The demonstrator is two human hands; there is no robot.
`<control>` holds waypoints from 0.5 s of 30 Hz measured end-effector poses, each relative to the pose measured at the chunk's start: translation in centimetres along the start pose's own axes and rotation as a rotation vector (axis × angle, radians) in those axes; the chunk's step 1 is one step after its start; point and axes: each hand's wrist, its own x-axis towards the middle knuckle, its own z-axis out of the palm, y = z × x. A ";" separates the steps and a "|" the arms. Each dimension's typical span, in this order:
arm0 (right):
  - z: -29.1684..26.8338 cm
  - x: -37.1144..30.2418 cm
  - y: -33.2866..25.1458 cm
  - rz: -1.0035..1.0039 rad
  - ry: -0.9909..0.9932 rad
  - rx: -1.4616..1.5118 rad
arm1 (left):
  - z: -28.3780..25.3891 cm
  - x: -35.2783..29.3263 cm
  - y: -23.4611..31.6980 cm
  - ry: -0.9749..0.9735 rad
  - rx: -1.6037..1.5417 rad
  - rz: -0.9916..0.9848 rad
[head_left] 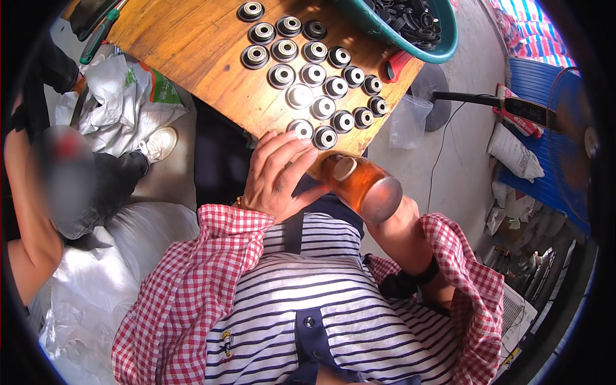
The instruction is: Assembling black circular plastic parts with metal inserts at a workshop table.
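My left hand (279,173) lies at the near edge of a wooden table (212,70), its fingers stretched out and slightly apart. Its fingertips are by a round black part with a metal bearing centre (300,129); whether they touch it I cannot tell. Beside it sits a similar part (325,137). A see-through amber bottle (364,185) is tilted, its round base toward me and its narrower end toward the table edge. My right hand (405,212) is behind the bottle and seems closed around it; the bottle hides most of its fingers.
Several more bearing parts (313,74) stand in rows on the table. At the far right corner are a teal basin (449,48) of black rings and a red-handled tool (396,65). A green-handled screwdriver (99,35) lies far left. Another person (32,192) sits at left; a fan (532,110) stands right.
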 end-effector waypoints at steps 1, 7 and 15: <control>-0.8 0.7 -0.1 0.094 -0.110 0.075 | -0.1 0.1 0.0 -0.004 0.012 0.006; 2.0 -1.4 0.5 0.283 0.397 0.661 | -0.5 1.8 1.0 -0.151 0.074 0.038; 2.6 -3.3 2.3 0.389 0.426 0.826 | -4.4 3.3 0.2 -0.107 0.183 0.060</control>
